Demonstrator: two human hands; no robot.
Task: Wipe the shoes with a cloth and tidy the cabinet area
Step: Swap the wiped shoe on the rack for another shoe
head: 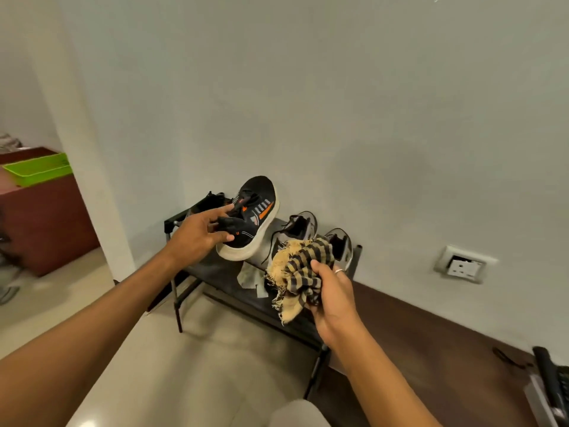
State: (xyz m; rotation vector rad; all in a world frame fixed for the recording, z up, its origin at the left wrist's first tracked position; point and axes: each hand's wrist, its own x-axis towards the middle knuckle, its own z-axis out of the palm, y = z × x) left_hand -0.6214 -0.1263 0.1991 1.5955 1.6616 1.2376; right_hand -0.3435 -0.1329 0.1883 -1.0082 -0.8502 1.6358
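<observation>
No readable text, brand, number or sign is seen anywhere. On the black shoe (257, 211), only orange and grey stripes are shown, and no letters can be made out among them. A small orange mark near its heel is too tiny to be read. The wall socket (464, 266) on the right is marked with nothing legible. The green tray (38, 169) at far left carries faint raised marks, too blurred to be read.
</observation>
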